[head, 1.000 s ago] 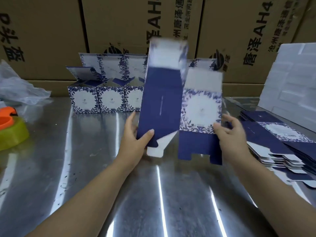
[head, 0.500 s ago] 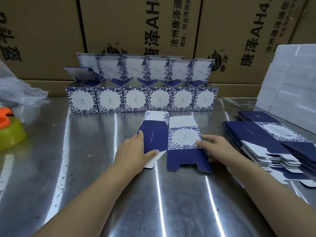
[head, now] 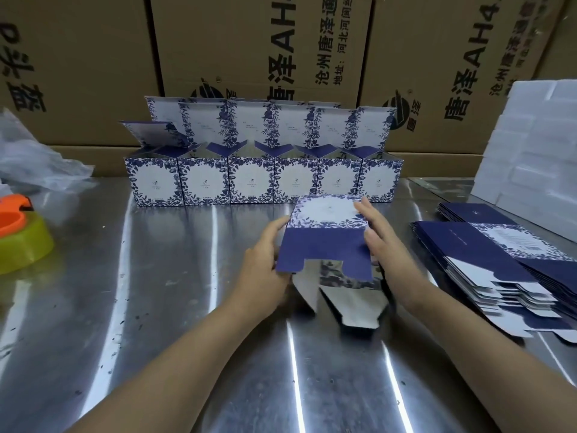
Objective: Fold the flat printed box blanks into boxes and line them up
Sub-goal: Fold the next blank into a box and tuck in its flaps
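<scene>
Lying at frame centre, just below the row: one blank, half-opened into a tube. Its long axis runs from the viewer up toward the row, with loose flaps at the near end.
- Blank: thin printed card, creased. A navy flap with a notched edge is on top, a floral-bordered white panel sits at the far end, and the inner faces below are plain white. Probably light and springy.
- Left hand: on the blank's left side, fingers curved round that edge and gripping it.
- Right hand: on the right side, fingers nearly straight and pressed flat against the wall, gripping nothing.
- Relation: the blank sits between the hands and both touch it. The loose flaps point down-frame, so closing them likely calls for the hands to slide toward the near end.
- Row: six folded boxes side by side, lids up, at upper centre.
- Stack: flat blanks, fanned, at right.
- Table: scuffed, shiny steel.
- Foam blocks: white, at upper right.
- Tape dispenser: orange and yellow, at left edge.
- Plastic bag: crumpled, at upper left.
- Cartons: brown corrugated — along the top of the frame.
</scene>
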